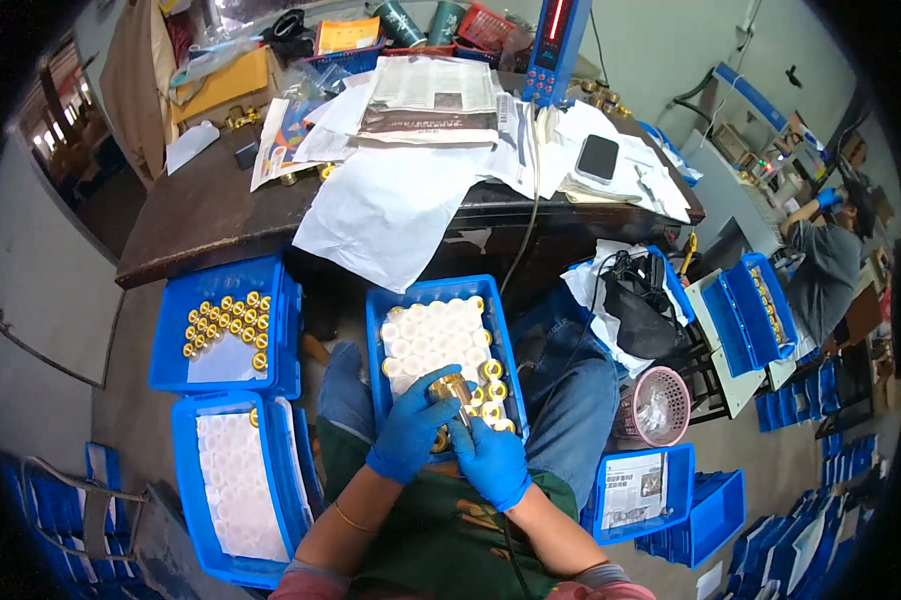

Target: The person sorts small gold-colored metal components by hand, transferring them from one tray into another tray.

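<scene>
Both my hands wear blue gloves and meet over a blue crate [519, 400] between my knees. My left hand [409, 428] is closed around a shiny brass cylinder fitting [452, 391], which is tilted. Fingers of my right hand [493, 463] close on the lower end of the same fitting, partly hiding it. Beneath, the crate holds rows of white plastic caps [431, 335]. Along its right side, several brass-rimmed pieces [493, 369] show. Another brass part [441, 438] is partly visible below my left fingers.
To the left, a blue crate [159, 345] holds brass pieces on paper; a nearer one [186, 480] holds white caps. At right are a pink basket [683, 395] and a newspaper-lined blue bin [686, 485]. Ahead stands a dark desk [201, 225] with papers and a phone [598, 158]. A person [826, 265] sits far right.
</scene>
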Demonstrator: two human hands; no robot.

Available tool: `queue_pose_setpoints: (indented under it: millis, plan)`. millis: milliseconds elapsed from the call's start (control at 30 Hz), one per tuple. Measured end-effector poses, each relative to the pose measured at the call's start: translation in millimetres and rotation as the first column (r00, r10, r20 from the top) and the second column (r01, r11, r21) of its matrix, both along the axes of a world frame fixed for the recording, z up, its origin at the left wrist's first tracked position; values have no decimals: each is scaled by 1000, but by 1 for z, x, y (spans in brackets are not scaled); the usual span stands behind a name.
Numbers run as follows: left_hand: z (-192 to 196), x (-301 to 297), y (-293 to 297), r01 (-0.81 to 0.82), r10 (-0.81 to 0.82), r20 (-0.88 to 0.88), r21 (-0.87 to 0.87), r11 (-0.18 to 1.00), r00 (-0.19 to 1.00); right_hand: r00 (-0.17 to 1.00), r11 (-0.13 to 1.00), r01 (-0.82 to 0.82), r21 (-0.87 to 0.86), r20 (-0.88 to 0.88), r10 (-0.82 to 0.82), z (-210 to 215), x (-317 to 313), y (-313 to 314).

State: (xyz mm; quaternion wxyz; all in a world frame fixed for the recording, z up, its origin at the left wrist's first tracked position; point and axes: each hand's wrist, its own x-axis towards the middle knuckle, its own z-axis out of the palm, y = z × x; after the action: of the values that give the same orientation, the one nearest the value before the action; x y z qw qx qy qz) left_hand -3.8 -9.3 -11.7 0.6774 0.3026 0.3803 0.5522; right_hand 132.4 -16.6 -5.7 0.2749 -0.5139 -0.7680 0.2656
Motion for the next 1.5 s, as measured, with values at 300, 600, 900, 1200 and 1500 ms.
queue_pose_setpoints:
  millis: [300,600,900,1200,1500]
  plan:
    - [-19,-11,-4,264,-277,433,92,960,858,602,491,-660,-569,-791,-108,32,14,-4]
    - [43,-2,-19,-13,24,-114,93,996,993,922,908,-225,-353,-377,82,27,10,2]
    - [45,1,-22,3,5,-40,191,982,999,942,940,-208,-272,-313,118,27,2,-5]
    - [15,-26,-40,-192,202,-160,75,978,966,926,835,-362,-414,-259,273,18,-26,-3]
    - [-12,-157,-84,-633,606,-784,405,660,130,939,701,-281,-655,-340,59,5,-13,-3]
